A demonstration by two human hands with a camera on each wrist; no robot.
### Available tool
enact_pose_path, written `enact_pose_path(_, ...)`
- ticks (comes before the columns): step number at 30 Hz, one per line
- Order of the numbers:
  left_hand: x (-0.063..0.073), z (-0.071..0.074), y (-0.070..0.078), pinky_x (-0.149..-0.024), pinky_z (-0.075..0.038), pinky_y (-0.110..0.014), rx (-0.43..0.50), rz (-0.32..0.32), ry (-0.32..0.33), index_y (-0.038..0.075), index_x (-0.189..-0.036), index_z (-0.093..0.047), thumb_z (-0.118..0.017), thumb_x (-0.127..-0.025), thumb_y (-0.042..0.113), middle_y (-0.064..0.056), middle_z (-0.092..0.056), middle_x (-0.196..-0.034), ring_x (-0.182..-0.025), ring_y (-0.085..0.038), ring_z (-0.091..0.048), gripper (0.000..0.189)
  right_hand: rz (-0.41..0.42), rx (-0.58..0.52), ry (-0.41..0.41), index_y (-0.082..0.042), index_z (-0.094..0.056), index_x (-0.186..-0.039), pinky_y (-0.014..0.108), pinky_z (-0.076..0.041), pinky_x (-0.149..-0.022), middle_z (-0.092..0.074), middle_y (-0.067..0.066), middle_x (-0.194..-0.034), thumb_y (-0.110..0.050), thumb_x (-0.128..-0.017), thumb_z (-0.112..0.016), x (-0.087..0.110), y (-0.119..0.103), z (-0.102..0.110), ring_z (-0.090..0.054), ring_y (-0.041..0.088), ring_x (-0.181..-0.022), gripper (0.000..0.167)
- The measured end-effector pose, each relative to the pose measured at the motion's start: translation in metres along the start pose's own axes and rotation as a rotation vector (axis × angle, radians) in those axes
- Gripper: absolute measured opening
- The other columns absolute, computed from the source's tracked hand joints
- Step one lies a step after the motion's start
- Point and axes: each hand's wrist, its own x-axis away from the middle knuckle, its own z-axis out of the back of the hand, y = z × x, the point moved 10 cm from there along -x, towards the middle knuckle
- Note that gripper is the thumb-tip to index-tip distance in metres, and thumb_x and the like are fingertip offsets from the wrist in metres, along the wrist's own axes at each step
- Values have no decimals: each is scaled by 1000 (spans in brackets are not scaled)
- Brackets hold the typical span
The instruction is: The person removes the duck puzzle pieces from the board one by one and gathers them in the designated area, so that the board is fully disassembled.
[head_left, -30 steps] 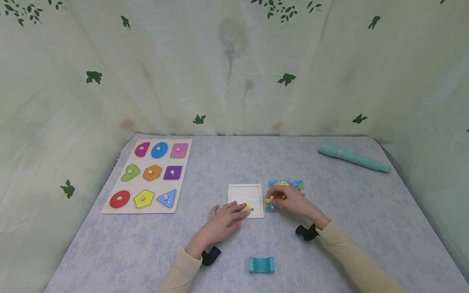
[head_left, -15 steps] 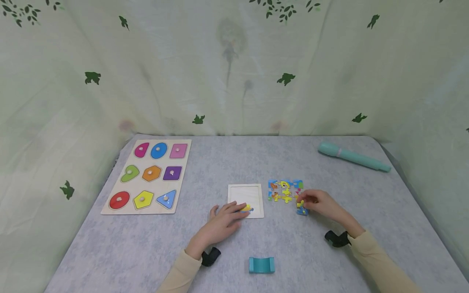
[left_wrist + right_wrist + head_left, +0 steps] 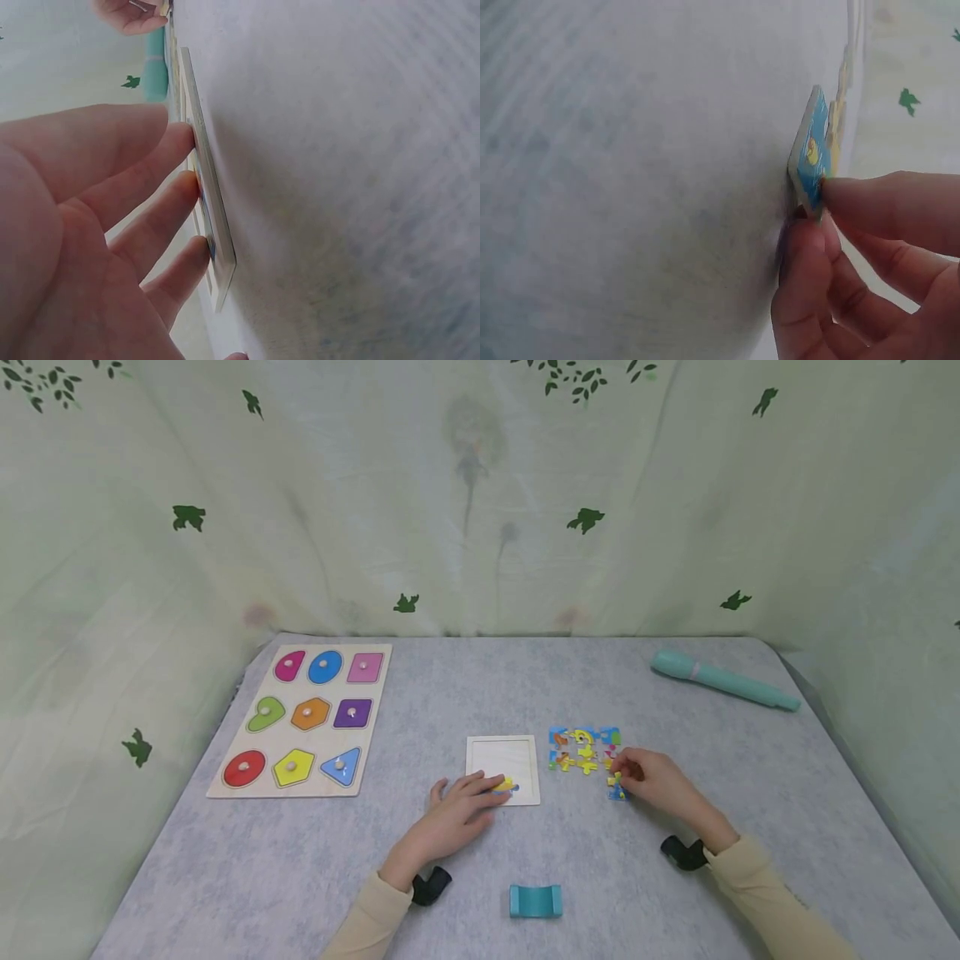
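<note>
My right hand (image 3: 656,783) pinches a blue jigsaw piece (image 3: 812,154) between thumb and fingers. In the head view it is at the lower right corner of a group of loose jigsaw pieces (image 3: 587,752). In the right wrist view the piece is tilted, one edge near the tabletop. My left hand (image 3: 452,818) rests its extended fingers on the lower left of a small square wooden puzzle tray (image 3: 501,748). A yellow and blue jigsaw piece (image 3: 507,785) shows in the tray, partly hidden beneath those fingers.
A board of knobbed shapes (image 3: 300,739) lies at the left. A teal stick with a thick end (image 3: 723,681) lies at the back right. Near the front is a small teal curved holder (image 3: 536,902). A printed curtain (image 3: 480,527) hangs behind the table.
My right hand has moved right with a blue piece, from the lower left of the group to its lower right, and has barely shifted since. The left hand stays in place.
</note>
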Motion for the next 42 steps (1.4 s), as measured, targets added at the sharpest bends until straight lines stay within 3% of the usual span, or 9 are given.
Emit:
enact_pose_path(4,0,0,-1,-100,-9,-69,-14,-5,-4,11,-134,-58,-55,-98,16,-6,-42,-147,-138,-33,-27,36,21,85,12,-5,-65,-91,28,-41,-60,-52,-3,-75,4,-85,-64,1,-9,0,-46,12,-68,11)
enact_pose_path(10,1,0,0,-100,-10,-68,-29,-24,-16,12,-135,-57,-54,-99,17,-6,-41,-147,-139,-32,-27,37,60,124,40,-6,-65,-90,27,-40,-59,-51,-4,-74,5,-84,-65,-1,-16,-1,-44,11,-66,12)
enact_pose_path(14,4,2,-2,-101,-11,-67,-24,-36,-13,11,-135,-56,-53,-99,17,-7,-40,-148,-139,-32,-26,37,106,72,50,-7,-65,-90,27,-42,-58,-53,-5,-73,6,-86,-63,-8,-27,-5,-46,11,-65,13)
enact_pose_path(21,11,11,-10,-102,-17,-61,8,-11,28,8,-132,-58,-56,-97,13,-8,-41,-147,-137,-31,-31,36,246,-68,-71,-5,-64,-93,27,-47,-67,-61,0,-85,3,-87,-62,-26,-64,-33,-52,12,-76,11)
enact_pose_path(25,15,15,-17,-103,-18,-61,-2,21,31,9,-133,-58,-55,-98,15,-7,-42,-146,-135,-30,-33,36,305,-87,-102,-4,-63,-94,31,-47,-70,-61,0,-86,4,-86,-62,-37,-86,-49,-52,12,-77,12)
enact_pose_path(27,16,15,-19,-103,-18,-61,-4,30,24,10,-133,-58,-55,-98,16,-7,-42,-147,-135,-29,-34,35,323,-88,-112,-4,-63,-94,35,-47,-78,-60,1,-86,6,-86,-60,-43,-96,-57,-51,12,-76,14)
enact_pose_path(32,16,15,-20,-102,-18,-62,-6,30,15,9,-131,-60,-55,-98,15,-6,-42,-146,-134,-27,-36,34,341,-85,-149,-4,-63,-96,33,-46,-79,-60,2,-90,11,-82,-55,-55,-112,-75,-51,12,-77,21)
enact_pose_path(33,16,15,-21,-102,-18,-62,-6,30,14,9,-131,-60,-55,-98,15,-5,-43,-146,-134,-27,-37,34,336,-97,-163,-3,-63,-96,31,-46,-73,-60,3,-92,11,-82,-55,-56,-115,-78,-51,13,-78,22)
enact_pose_path(42,14,13,-24,-103,-18,-62,-12,61,21,9,-130,-61,-56,-97,12,-6,-44,-145,-134,-27,-37,33,282,-110,-230,-5,-63,-98,30,-45,-72,-61,2,-92,5,-83,-60,-60,-125,-92,-52,14,-78,18)
